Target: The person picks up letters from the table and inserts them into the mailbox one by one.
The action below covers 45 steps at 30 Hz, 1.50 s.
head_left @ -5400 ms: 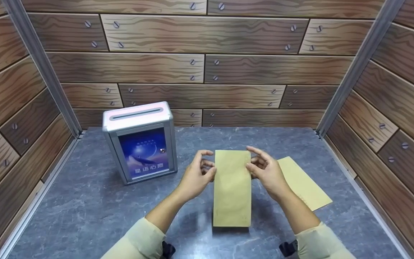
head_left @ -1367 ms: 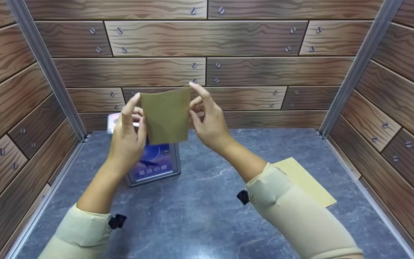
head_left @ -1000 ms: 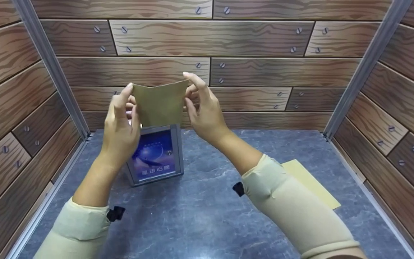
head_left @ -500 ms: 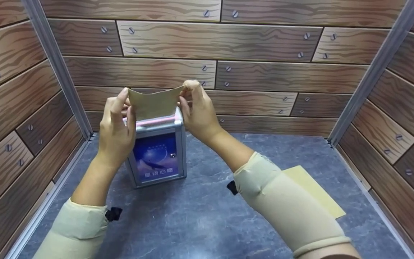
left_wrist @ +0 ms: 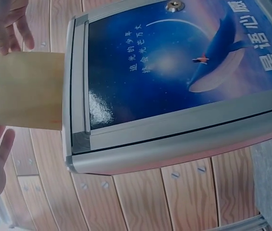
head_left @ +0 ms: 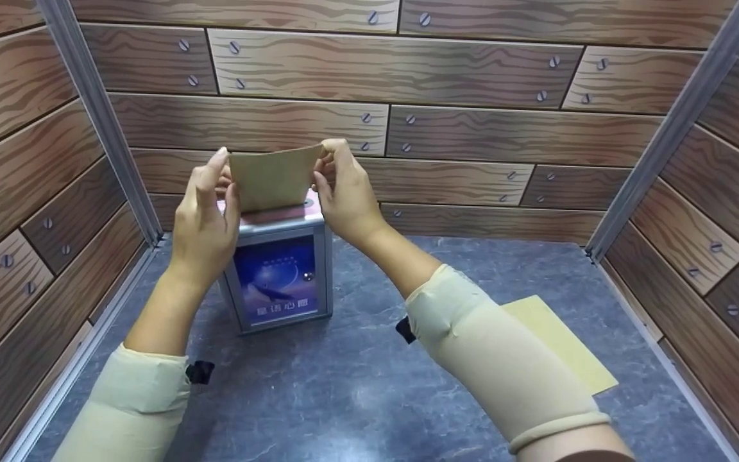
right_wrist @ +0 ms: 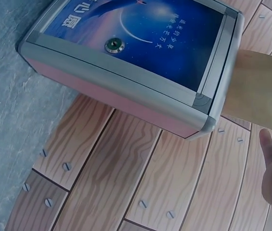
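A brown paper envelope [head_left: 274, 178] stands upright over the slotted top of a silver-framed ballot-style box [head_left: 280, 279] with a blue whale picture on its front. My left hand [head_left: 204, 215] holds the envelope's left edge between thumb and fingers. Along the opposite edge, my right hand [head_left: 351, 199] pinches it near the upper corner. The envelope's lower end meets the top at the slot, most of which it hides in the head view. In the left wrist view, the envelope [left_wrist: 23, 91] runs right up to the box's top edge.
A second envelope [head_left: 562, 340] lies flat at the right of the grey marbled table [head_left: 356, 385], partly covered by my right sleeve [head_left: 491, 359]. A small keyed lock [right_wrist: 115, 45] sits on the box's front. Wood-patterned walls [head_left: 459, 135] with metal corner posts surround the table.
Both hands have carried the envelope from the table's middle up and left to the box, then lowered it to the slot. Its bowed upper edge has flattened in the last half second.
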{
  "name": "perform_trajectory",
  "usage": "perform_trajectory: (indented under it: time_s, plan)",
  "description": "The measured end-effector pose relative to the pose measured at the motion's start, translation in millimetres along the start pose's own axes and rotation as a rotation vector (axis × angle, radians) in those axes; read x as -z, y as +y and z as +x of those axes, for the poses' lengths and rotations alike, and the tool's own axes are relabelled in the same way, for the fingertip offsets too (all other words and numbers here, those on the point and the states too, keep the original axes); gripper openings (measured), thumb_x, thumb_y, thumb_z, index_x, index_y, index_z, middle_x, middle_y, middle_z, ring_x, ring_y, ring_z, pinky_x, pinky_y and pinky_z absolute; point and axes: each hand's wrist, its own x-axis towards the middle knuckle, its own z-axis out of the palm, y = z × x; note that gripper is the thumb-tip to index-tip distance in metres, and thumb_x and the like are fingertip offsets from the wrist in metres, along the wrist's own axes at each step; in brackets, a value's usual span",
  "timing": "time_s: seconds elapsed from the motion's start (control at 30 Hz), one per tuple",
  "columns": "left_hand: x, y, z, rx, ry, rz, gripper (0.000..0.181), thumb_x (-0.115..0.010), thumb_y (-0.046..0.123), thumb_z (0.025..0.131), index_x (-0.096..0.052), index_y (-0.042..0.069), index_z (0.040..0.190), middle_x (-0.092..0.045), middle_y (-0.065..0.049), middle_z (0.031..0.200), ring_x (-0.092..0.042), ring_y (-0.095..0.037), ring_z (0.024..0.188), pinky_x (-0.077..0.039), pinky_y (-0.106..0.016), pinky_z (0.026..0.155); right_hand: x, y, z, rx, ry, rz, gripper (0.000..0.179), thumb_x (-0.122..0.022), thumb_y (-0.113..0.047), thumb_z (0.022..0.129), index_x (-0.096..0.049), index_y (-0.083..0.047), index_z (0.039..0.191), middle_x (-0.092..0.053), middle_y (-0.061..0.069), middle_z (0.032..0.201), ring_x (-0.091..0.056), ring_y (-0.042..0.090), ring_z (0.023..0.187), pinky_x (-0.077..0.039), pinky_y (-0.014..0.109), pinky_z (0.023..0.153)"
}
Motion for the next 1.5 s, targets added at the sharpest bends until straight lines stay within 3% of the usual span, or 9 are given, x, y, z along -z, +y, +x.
perform_trajectory:
  time_s: [0.17, 0.27, 0.43, 0.6, 0.8, 1.0, 1.27, 1.5]
  plan:
    - [-0.6, -2.0, 6.3, -0.038, -0.006, 0.039, 0.050, -0.056, 0.001, 0.108, -0.042, 0.021, 0.152, -0.066, -0.024, 0.108, -0.071, -0.038, 0.092, -0.064, -0.049, 0.081, -3.1, 4.4, 1.4, -0.048, -0.030, -0.010, 0.025, -0.059, 0.009, 0.102, -0.047, -0.003, 0.120, -0.066, 0.016, 0.104, -0.074, 0.029, 0.099, -0.062, 0.029, 0.089]
    - [-2.7, -5.2, 6.5, -0.060, -0.009, 0.054, 0.048, -0.057, 0.000, 0.108, -0.046, 0.023, 0.149, -0.067, -0.023, 0.108, -0.069, -0.037, 0.089, -0.064, -0.048, 0.077, -4.3, 3.9, -1.9, -0.052, -0.013, 0.038, 0.032, -0.061, 0.012, 0.100, -0.049, -0.002, 0.126, -0.069, 0.017, 0.109, -0.075, 0.028, 0.102, -0.063, 0.028, 0.092]
    - [-2.9, -10.7, 3.8, -0.019, -0.022, 0.052, 0.044, -0.058, 0.002, 0.108, -0.050, 0.024, 0.145, -0.068, -0.022, 0.105, -0.073, -0.038, 0.090, -0.066, -0.052, 0.077, -3.9, -3.7, -4.2, 0.001, 0.051, 0.108, 0.040, -0.062, 0.013, 0.097, -0.054, -0.001, 0.134, -0.068, 0.018, 0.115, -0.073, 0.029, 0.107, -0.063, 0.026, 0.099]
    - [-2.2, -17.7, -2.5, 0.051, -0.041, 0.053, 0.041, -0.060, 0.003, 0.107, -0.050, 0.024, 0.140, -0.068, -0.021, 0.105, -0.077, -0.038, 0.089, -0.065, -0.054, 0.070, -4.8, -5.4, -4.7, 0.055, 0.078, 0.009, 0.022, -0.063, 0.007, 0.101, -0.061, -0.002, 0.122, -0.070, 0.016, 0.108, -0.073, 0.027, 0.102, -0.063, 0.026, 0.095]
    - [-5.4, -24.6, -11.7, 0.045, -0.073, 0.061, 0.035, -0.060, 0.002, 0.106, -0.055, 0.019, 0.136, -0.069, -0.019, 0.110, -0.078, -0.036, 0.091, -0.067, -0.052, 0.077, -9.3, 5.1, -8.7, 0.059, 0.091, -0.065, 0.014, -0.066, 0.005, 0.101, -0.067, -0.003, 0.111, -0.073, 0.012, 0.099, -0.070, 0.022, 0.088, -0.060, 0.030, 0.082]
    - [-8.3, -32.7, -24.7, 0.038, -0.124, 0.091, 0.026, -0.064, 0.003, 0.104, -0.062, 0.008, 0.129, -0.072, -0.019, 0.109, -0.069, -0.037, 0.099, -0.058, -0.049, 0.093, -15.5, 17.8, -17.4, -0.024, 0.012, -0.052, 0.009, -0.068, 0.002, 0.102, -0.069, -0.005, 0.106, -0.077, 0.011, 0.098, -0.074, 0.020, 0.090, -0.064, 0.026, 0.085]
    - [-13.0, -40.0, -38.5, 0.070, -0.178, 0.137, 0.013, -0.062, 0.008, 0.106, -0.063, 0.007, 0.119, -0.073, -0.016, 0.102, -0.066, -0.041, 0.098, -0.052, -0.053, 0.087, -23.6, 30.7, -28.2, -0.208, -0.045, 0.066, 0.009, -0.072, 0.000, 0.101, -0.073, -0.003, 0.109, -0.082, 0.013, 0.112, -0.080, 0.028, 0.110, -0.065, 0.026, 0.098]
    - [-15.3, -40.6, -40.8, 0.142, -0.196, 0.179, 0.009, -0.065, 0.013, 0.106, -0.066, 0.007, 0.113, -0.079, -0.017, 0.105, -0.069, -0.042, 0.103, -0.052, -0.057, 0.092, -26.8, 38.2, -34.5, -0.275, -0.064, 0.095, 0.018, -0.074, -0.003, 0.101, -0.078, -0.003, 0.118, -0.082, 0.013, 0.121, -0.077, 0.028, 0.121, -0.063, 0.040, 0.107]
